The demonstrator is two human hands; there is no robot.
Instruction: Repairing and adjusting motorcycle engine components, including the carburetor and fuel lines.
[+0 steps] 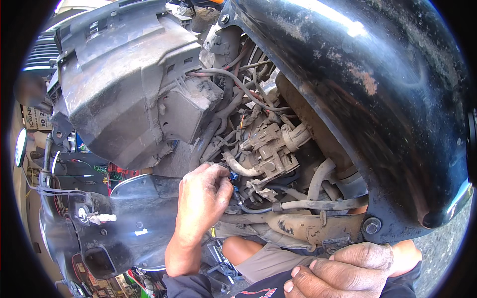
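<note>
My left hand (204, 192) reaches into the engine bay of a scooter, its fingers closed in a pinch. Small blue parts (234, 176) show at its fingertips, on or beside a thin dark line; what exactly is gripped is partly hidden by the hand. Just right of it sits a dusty throttle body (272, 151) with a pale curved hose (241, 167) joined to its left side. My right hand (348, 273) is held low at the front right, its back up and fingers curled together. Whatever may lie under those fingers is hidden.
A glossy black body panel (397, 99) overhangs the right side. Upper left stands a dusty grey plastic housing (129, 94). Black front panelling (144, 213) with a key in its lock (83, 214) lies left. A frame tube (298, 226) and bolt (371, 225) run along the near side.
</note>
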